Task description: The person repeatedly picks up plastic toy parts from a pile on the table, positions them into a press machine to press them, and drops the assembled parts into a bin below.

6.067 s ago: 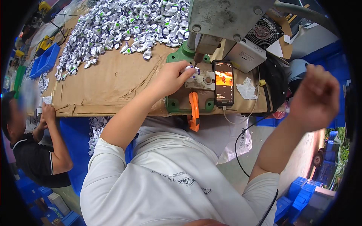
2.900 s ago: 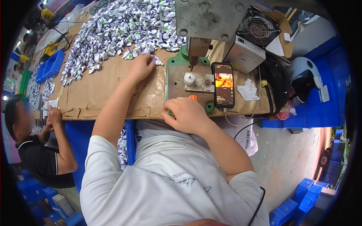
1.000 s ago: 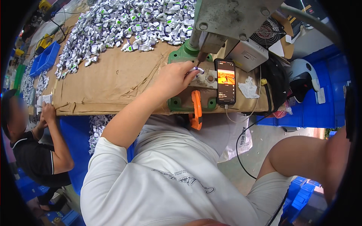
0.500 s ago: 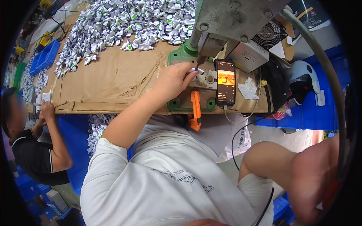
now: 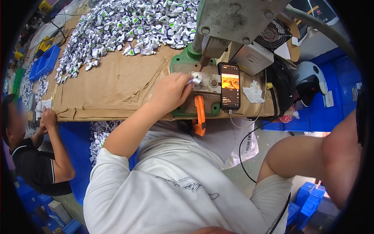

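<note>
My left hand is closed, pinching a small white plastic piece with purple parts at its fingertips. The piece is just above the metal fixture plate on the green base of a bench press. Above it, apart from the piece, is the press's pointed metal ram. An orange-handled tool sits at the front of the base. My right forearm reaches up at the right edge, large and blurred; the hand itself is out of the picture.
A large heap of white and purple pieces covers the far bench. Right of the press are a lit phone, a crumpled tissue, a fan and a helmet. A co-worker works at the left beside a blue bin.
My left hand has drawn back left and down from the ram with the small piece. My right arm has shifted up and right. The whole view has moved slightly.
</note>
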Demonstrator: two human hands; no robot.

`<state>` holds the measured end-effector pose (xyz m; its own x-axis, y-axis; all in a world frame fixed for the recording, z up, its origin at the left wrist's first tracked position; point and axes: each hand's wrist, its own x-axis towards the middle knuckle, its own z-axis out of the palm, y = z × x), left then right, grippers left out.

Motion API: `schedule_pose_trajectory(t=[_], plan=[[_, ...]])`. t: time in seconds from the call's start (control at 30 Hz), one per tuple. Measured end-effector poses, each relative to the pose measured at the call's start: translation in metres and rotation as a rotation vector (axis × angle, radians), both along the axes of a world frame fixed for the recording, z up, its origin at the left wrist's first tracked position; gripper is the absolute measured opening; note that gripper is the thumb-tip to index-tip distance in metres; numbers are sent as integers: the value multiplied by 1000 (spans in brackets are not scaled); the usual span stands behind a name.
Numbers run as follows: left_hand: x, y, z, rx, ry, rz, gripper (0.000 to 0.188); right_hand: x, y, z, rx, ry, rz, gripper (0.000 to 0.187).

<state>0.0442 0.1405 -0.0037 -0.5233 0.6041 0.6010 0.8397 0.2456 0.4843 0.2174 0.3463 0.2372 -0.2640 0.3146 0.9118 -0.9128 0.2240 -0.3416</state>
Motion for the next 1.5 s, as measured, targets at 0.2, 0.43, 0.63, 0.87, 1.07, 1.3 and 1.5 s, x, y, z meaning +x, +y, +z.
schedule_pose_trajectory(t=[0.2, 0.43, 0.63, 0.87, 1.07, 1.3, 1.5], plan=[[34, -127, -42, -40, 146, -121, 28, -33, -5, -73, -169, -255, -121, 16], [66, -271, -81, -337, 27, 242, 16, -79, -65, -170, 682, -579, -2, 16], [51, -248, -49, -269, 252, 103, 18, -73, -91, -203, 899, -991, 351, 17], [-83, -137, -43, -289, -32, 505, 30, -71, -98, -205, 1147, -1098, 185, 26], [-164, -101, -54, -353, -39, 666, 36, -69, -97, -206, 1047, -1114, 153, 24], [-164, -116, -62, -366, -83, 526, 34, -69, -96, -209, 913, -1013, 139, 23], [-127, -100, -46, 91, -741, 489, 27, -68, -96, -209, 899, -987, 129, 24]])
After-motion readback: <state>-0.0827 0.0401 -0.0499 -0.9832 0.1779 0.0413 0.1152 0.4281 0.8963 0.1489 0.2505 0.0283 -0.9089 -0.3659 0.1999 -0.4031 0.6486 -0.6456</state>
